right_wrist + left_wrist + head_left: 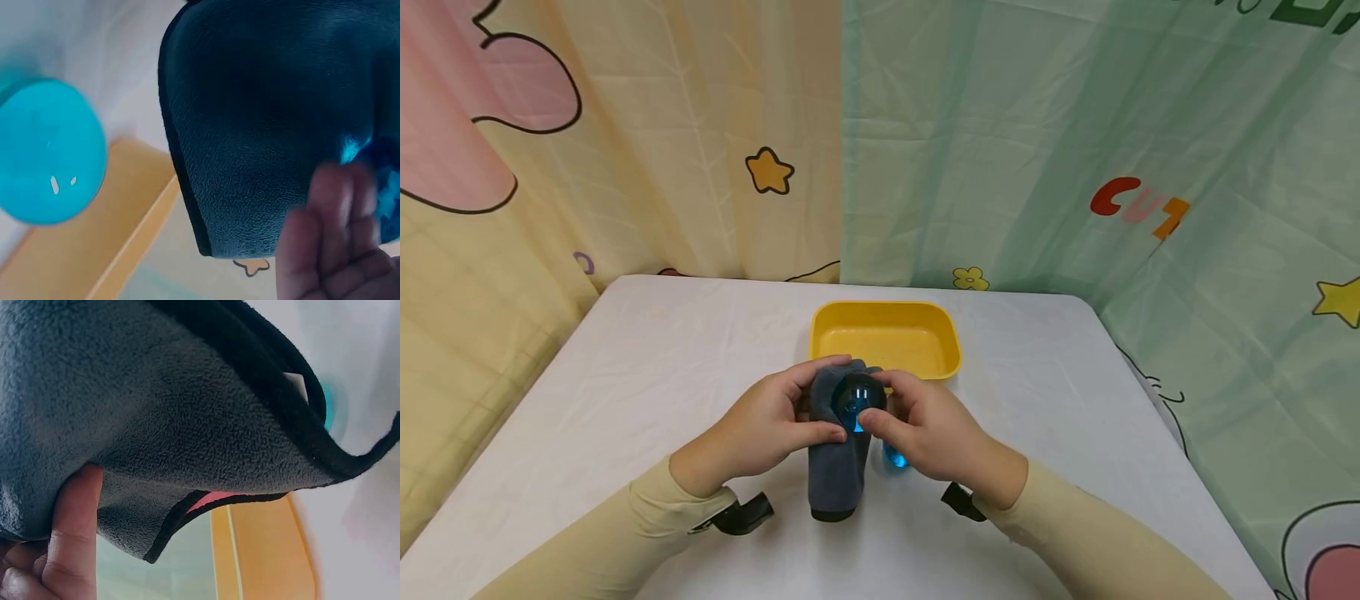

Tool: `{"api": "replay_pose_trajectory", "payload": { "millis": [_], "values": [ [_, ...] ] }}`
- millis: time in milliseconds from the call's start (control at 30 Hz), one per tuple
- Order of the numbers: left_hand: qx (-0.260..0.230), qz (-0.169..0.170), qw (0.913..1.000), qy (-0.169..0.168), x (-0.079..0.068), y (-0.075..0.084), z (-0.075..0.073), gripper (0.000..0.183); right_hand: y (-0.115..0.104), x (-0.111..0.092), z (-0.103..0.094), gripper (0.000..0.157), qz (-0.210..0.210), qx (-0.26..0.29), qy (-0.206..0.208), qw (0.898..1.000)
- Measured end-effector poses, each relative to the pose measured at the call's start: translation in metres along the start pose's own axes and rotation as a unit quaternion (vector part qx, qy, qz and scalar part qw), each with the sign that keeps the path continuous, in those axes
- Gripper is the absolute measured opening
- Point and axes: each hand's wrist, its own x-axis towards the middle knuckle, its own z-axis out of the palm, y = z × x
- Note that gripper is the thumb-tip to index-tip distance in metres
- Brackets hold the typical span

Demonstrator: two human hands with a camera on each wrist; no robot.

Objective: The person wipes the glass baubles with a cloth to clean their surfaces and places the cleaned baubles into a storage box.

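Note:
A dark grey fleecy cloth (833, 475) with black edging hangs in front of me, upright above the table. My left hand (760, 421) grips it, thumb in front and fingers behind; the left wrist view shows a finger pressed into the cloth (144, 406). Against the cloth's upper part lies a clear blue ball (859, 396), its lower part bright blue. My right hand (928, 425) pinches the ball with the thumb in front, its fingers at the far side. In the right wrist view, the ball (389, 209) shows partly behind the fingers.
A second shiny blue round object (895, 455) sits on the table, partly hidden by my right hand; it looks teal in the right wrist view. Behind the hands stands a yellow rectangular tub (880, 310). White cloth covers the table (700, 350); patterned curtains hang behind it.

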Motion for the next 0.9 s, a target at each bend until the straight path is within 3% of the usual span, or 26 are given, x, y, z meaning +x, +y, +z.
{"api": "replay_pose_trajectory", "payload": {
  "millis": [167,333,433,533,633,767,833,900],
  "values": [
    [0.024,0.002,0.9997,0.004,-0.0009,-0.0013,-0.0021,0.078,-0.0007,-0.0004,0.0056,0.064,-0.053,-0.099,0.021,0.993],
    [0.037,0.010,0.9991,0.018,-0.0012,0.0003,-0.0055,0.078,-0.0036,-0.0030,0.0064,0.084,-0.116,-0.213,0.018,0.970],
    [0.025,0.009,0.9994,0.021,-0.0012,0.0013,-0.0065,0.079,-0.0045,-0.0033,0.0063,0.085,-0.124,-0.258,0.026,0.958],
    [0.016,0.005,0.9997,0.019,-0.0014,0.0014,-0.0067,0.079,-0.0044,-0.0021,0.0058,0.080,-0.115,-0.271,0.027,0.955],
    [0.011,0.002,0.9999,0.012,-0.0019,0.0009,-0.0067,0.078,-0.0032,-0.0003,0.0047,0.075,-0.093,-0.237,0.019,0.967],
    [-0.003,-0.002,1.0000,0.003,-0.0023,0.0000,-0.0056,0.077,-0.0010,0.0018,0.0030,0.063,-0.017,-0.069,-0.011,0.997],
    [-0.005,-0.004,1.0000,0.001,-0.0024,-0.0002,-0.0049,0.077,0.0001,0.0022,0.0027,0.055,0.019,0.005,-0.013,1.000],
    [-0.004,-0.004,1.0000,0.000,-0.0021,-0.0002,-0.0042,0.077,0.0009,0.0024,0.0032,0.048,0.020,0.039,-0.012,0.999]
  ]
}}
